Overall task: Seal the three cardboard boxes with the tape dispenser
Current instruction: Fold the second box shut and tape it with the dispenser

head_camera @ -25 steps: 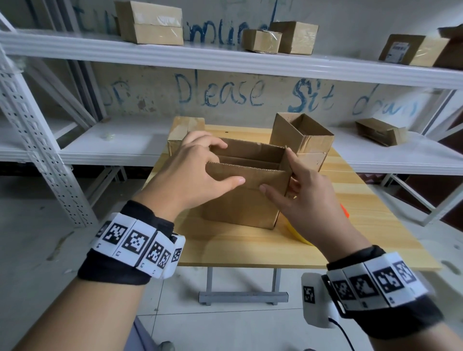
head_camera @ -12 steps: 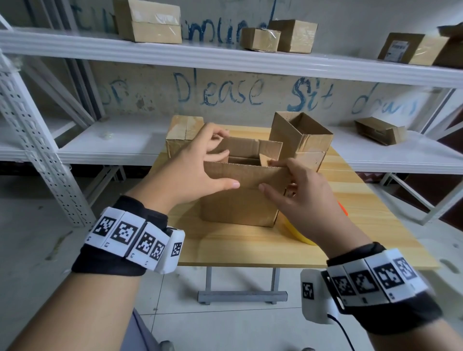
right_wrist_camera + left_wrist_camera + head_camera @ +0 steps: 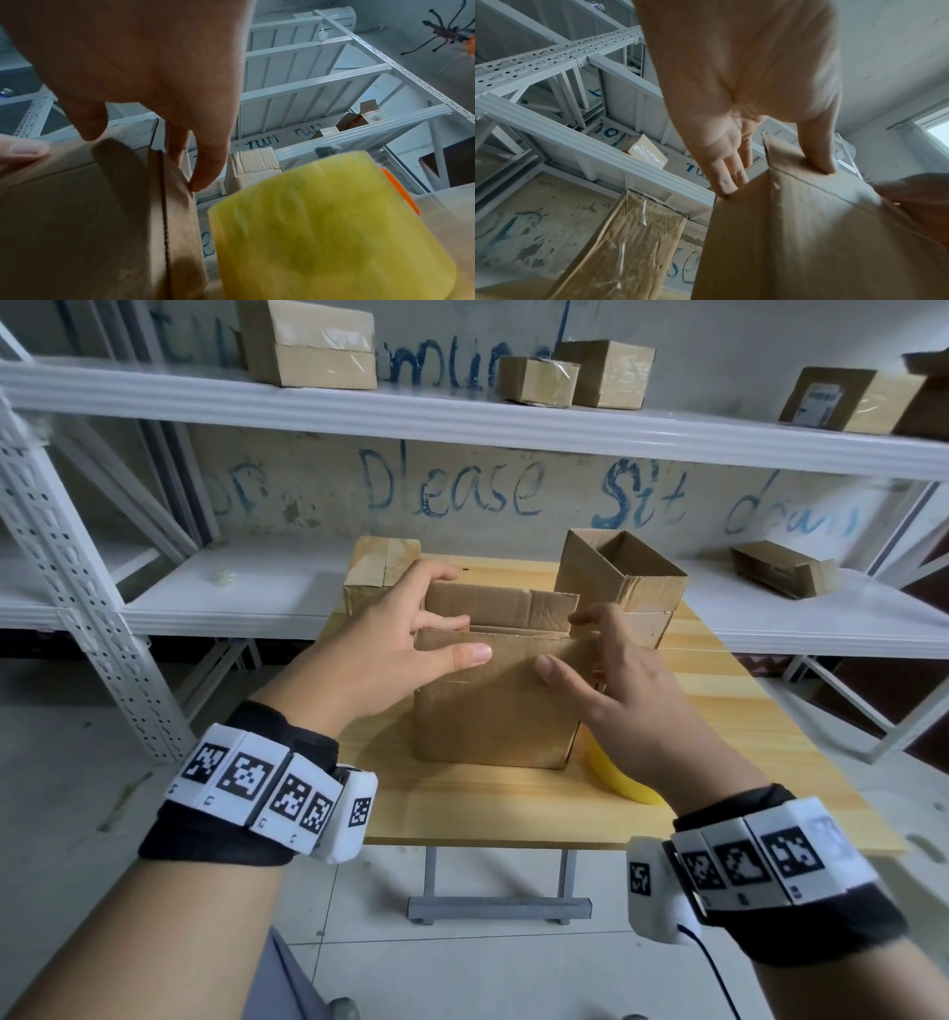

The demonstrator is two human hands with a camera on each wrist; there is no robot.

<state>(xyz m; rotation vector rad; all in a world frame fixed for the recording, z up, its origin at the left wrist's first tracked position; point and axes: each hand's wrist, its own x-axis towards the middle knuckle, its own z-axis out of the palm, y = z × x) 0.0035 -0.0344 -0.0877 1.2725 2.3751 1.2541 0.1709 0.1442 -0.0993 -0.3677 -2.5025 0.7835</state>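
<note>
Blue hand-painted lettering [image 3: 457, 487] ran across the wall behind the shelving, between the upper and lower shelves; "Please Sit" was legible, followed by a fainter word read as "down". To its left, a fragment "or" [image 3: 241, 490] was partly cut off by a shelf post. Above the upper shelf, more blue letters [image 3: 452, 364] showed between cartons, roughly "mun", incomplete. A carton on the upper shelf at right carried a white printed label [image 3: 820, 403]; print too small to read. Wristbands on both arms bore black-and-white square code markers [image 3: 246, 775]. Right wrist view: blue "run" [image 3: 262, 143] on the wall under a shelf.
</note>
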